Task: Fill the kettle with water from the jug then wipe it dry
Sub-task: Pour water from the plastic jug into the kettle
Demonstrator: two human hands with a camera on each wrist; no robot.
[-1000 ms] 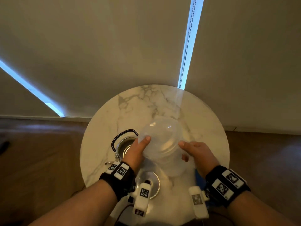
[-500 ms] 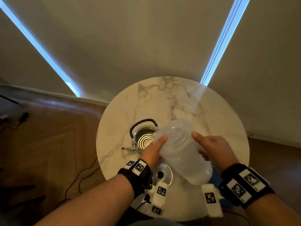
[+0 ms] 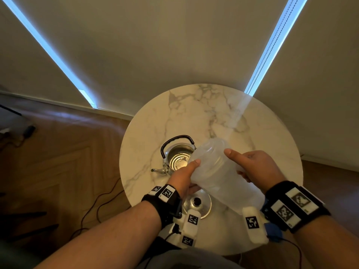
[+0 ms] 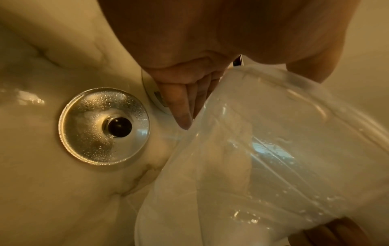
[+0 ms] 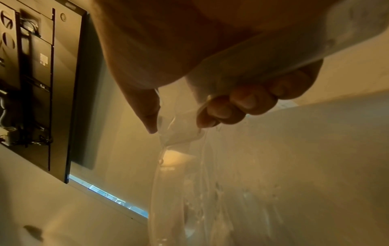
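Kettle point(image 3: 177, 157), open-topped, sits on round marble table point(image 3: 204, 105), spout pointing left. Left hand point(image 3: 183, 176) just right of kettle grasps the clear jug point(image 3: 219, 171), thumb on top, other fingers hidden beneath. Jug tilted, its mouth over kettle's right rim; water inside hard to make out. Kettle lid point(image 3: 197, 203) lies on table nearer the person than kettle, partly covered. Right hand point(image 3: 256, 167) clasps jug's far side, fingers curled round its handle.
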